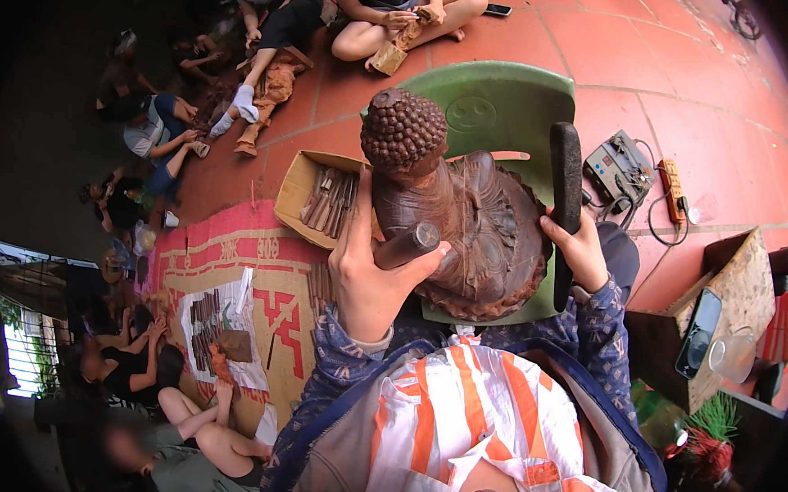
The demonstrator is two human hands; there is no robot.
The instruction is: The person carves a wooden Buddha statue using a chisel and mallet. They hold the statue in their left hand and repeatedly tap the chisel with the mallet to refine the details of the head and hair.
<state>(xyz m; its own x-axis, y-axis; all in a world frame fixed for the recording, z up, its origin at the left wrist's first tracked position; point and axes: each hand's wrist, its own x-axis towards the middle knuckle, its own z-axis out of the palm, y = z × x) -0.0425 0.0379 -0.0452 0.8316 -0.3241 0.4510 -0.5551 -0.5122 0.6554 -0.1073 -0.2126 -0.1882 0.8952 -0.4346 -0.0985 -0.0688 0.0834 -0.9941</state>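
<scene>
1. A cardboard box of chisels (323,197) lies on the red tile floor (659,46), left of the carving.
2. The left hand (370,276) grips a chisel handle (406,245) against the wooden statue (454,218).
3. The statue stands on a green plastic chair (502,104).
4. The right hand (581,250) clasps a dark mallet (566,180), upright beside the statue.

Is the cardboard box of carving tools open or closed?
Open: the cardboard box has no lid on top, and the carving tools inside are plainly visible.

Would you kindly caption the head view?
Left hand sets a chisel against a wooden statue; right hand grips a dark mallet.
</scene>
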